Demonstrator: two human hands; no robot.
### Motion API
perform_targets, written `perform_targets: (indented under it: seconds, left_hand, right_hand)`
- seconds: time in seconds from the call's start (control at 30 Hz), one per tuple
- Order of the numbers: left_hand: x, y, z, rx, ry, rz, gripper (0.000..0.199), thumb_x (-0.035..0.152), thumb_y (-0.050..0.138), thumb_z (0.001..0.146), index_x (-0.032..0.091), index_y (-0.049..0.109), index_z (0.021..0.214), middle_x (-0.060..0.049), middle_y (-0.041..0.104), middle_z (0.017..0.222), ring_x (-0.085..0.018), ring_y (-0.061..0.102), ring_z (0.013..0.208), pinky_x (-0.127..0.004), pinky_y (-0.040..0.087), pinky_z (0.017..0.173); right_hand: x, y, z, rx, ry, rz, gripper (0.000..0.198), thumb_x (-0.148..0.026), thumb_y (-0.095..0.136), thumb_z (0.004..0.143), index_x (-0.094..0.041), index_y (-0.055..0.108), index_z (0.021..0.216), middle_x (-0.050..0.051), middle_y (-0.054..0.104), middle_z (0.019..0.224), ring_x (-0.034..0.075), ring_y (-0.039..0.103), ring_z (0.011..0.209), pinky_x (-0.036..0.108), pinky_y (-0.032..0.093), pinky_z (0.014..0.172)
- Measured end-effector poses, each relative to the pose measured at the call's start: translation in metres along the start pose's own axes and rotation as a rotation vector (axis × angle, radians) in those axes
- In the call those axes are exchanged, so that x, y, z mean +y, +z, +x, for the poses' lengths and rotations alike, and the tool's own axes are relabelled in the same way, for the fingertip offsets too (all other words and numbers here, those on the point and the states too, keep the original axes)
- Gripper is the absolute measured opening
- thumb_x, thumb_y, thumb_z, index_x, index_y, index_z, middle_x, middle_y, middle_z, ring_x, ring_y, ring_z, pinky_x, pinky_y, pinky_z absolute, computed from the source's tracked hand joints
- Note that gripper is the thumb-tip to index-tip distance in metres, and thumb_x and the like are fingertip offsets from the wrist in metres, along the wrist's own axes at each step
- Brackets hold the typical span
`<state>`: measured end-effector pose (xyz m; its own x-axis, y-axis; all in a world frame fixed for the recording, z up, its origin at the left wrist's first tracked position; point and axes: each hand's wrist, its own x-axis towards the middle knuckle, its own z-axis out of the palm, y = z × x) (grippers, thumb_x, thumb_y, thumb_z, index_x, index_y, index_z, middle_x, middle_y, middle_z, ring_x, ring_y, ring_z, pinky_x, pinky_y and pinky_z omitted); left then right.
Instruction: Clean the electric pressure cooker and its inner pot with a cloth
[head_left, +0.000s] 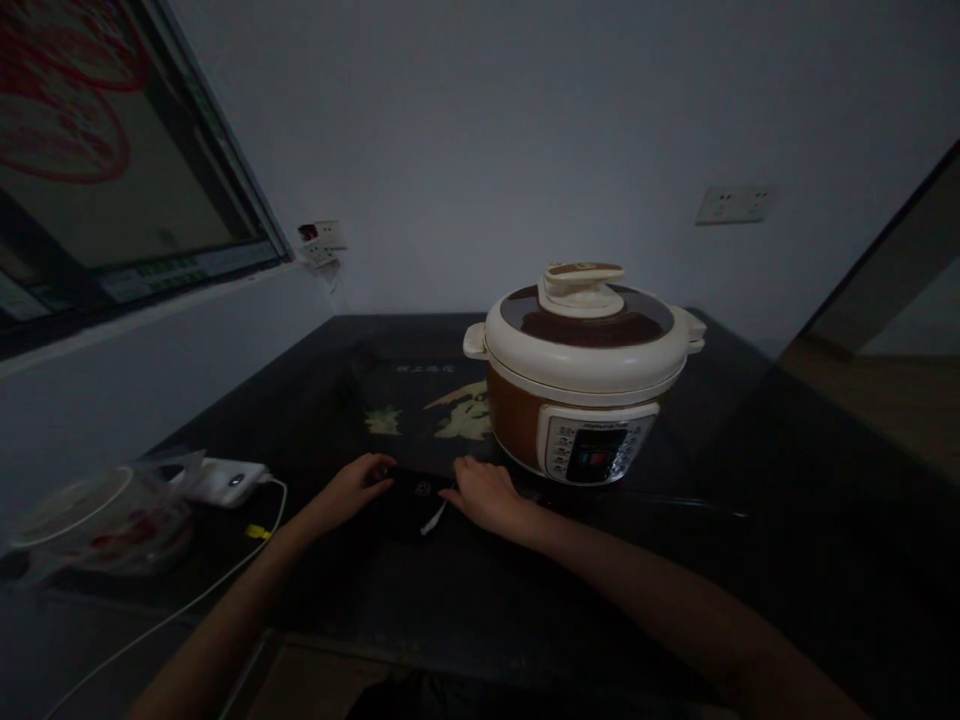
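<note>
In the head view, a flat black thing with a small pale logo lies between my hands on the dark tabletop. Its outline blends into the table, so I cannot make out its kind. My left hand grips its left end, thumb and fingers curled round the edge. At the other end my right hand is closed on it, knuckles up. A narrow white strip sticks out beside the right thumb, pointing toward me. Just beyond my right hand stands a cream and brown electric pressure cooker, lid on.
On the left, a white power strip with a white cord lies beside a bowl-like container in a clear plastic bag. Wall sockets are at the back right. The table has its near edge close to me.
</note>
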<state>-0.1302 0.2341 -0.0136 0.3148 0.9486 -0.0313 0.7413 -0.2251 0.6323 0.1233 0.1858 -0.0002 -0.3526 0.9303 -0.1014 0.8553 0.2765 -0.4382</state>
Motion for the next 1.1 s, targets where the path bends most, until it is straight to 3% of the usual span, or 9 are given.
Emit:
perform_targets:
  seconds: [0.1, 0.23, 0.43, 0.53, 0.63, 0.73, 0.93, 1.1]
  left_hand:
    - [0.000, 0.001, 0.003, 0.001, -0.021, 0.002, 0.038, 0.052, 0.060, 0.066, 0.022, 0.065, 0.089, -0.008, 0.065, 0.092, -0.029, 0.064, 0.089, -0.041, 0.049, 0.084]
    - [0.008, -0.002, -0.001, -0.043, -0.042, -0.044, 0.036, 0.055, 0.063, 0.063, 0.023, 0.061, 0.080, -0.005, 0.061, 0.086, -0.027, 0.061, 0.084, -0.039, 0.048, 0.079]
    - [0.038, 0.003, -0.018, -0.173, -0.064, -0.221, 0.036, 0.055, 0.063, 0.070, 0.025, 0.051, 0.085, 0.000, 0.058, 0.084, -0.021, 0.059, 0.080, -0.032, 0.049, 0.070]
    - [0.061, 0.024, -0.024, -0.251, -0.102, -0.356, 0.039, 0.054, 0.064, 0.074, 0.026, 0.049, 0.095, 0.000, 0.060, 0.090, -0.019, 0.060, 0.077, -0.029, 0.048, 0.063]
    - [0.088, 0.060, -0.027, -0.413, -0.170, -0.631, 0.046, 0.051, 0.074, 0.070, 0.027, 0.051, 0.102, -0.003, 0.063, 0.098, -0.018, 0.062, 0.080, -0.027, 0.049, 0.062]
    - [0.114, 0.098, -0.026, -0.520, -0.157, -0.724, 0.051, 0.055, 0.077, 0.065, 0.024, 0.053, 0.099, -0.002, 0.063, 0.092, -0.017, 0.062, 0.076, -0.028, 0.051, 0.062]
    - [0.152, 0.145, -0.013, -0.625, -0.064, -0.674, 0.045, 0.056, 0.068, 0.071, 0.016, 0.057, 0.088, -0.003, 0.061, 0.084, -0.017, 0.061, 0.072, -0.032, 0.054, 0.063]
    - [0.166, 0.156, -0.001, -0.484, 0.041, -0.451, 0.027, 0.038, 0.064, 0.075, 0.017, 0.062, 0.092, 0.002, 0.056, 0.073, -0.016, 0.054, 0.068, -0.029, 0.045, 0.061]
  right_hand:
    - [0.003, 0.004, 0.010, -0.025, 0.022, 0.072, 0.036, -0.042, 0.067, 0.086, -0.016, 0.058, 0.108, 0.016, 0.063, 0.116, 0.034, 0.063, 0.107, 0.041, 0.047, 0.082]
    - [0.011, 0.010, 0.015, -0.033, 0.008, 0.247, 0.025, -0.029, 0.073, 0.078, -0.019, 0.056, 0.093, 0.008, 0.063, 0.107, 0.028, 0.062, 0.101, 0.034, 0.042, 0.075]
    - [0.024, 0.011, -0.015, -0.015, -0.026, 0.674, 0.022, -0.016, 0.062, 0.077, -0.022, 0.042, 0.084, -0.004, 0.052, 0.076, 0.013, 0.054, 0.074, 0.023, 0.037, 0.062]
    - [0.041, 0.005, -0.047, -0.007, -0.010, 0.886, 0.022, -0.016, 0.055, 0.079, -0.023, 0.035, 0.085, -0.006, 0.049, 0.074, 0.011, 0.054, 0.068, 0.021, 0.040, 0.061]
    - [0.071, 0.000, -0.086, 0.016, 0.028, 1.013, 0.024, -0.026, 0.056, 0.080, -0.023, 0.034, 0.089, -0.007, 0.047, 0.070, 0.009, 0.050, 0.062, 0.020, 0.038, 0.057]
    - [0.104, -0.001, -0.125, 0.089, 0.116, 1.143, 0.035, -0.037, 0.065, 0.075, -0.023, 0.038, 0.093, -0.007, 0.049, 0.069, 0.009, 0.047, 0.058, 0.021, 0.038, 0.054]
    - [0.142, -0.006, -0.173, 0.260, 0.240, 1.131, 0.036, -0.038, 0.067, 0.076, -0.022, 0.044, 0.098, -0.003, 0.055, 0.077, 0.011, 0.051, 0.066, 0.021, 0.039, 0.055]
    - [0.153, -0.010, -0.179, 0.307, 0.269, 1.015, 0.031, -0.034, 0.060, 0.079, -0.021, 0.046, 0.103, 0.000, 0.059, 0.084, 0.015, 0.056, 0.074, 0.026, 0.043, 0.062]
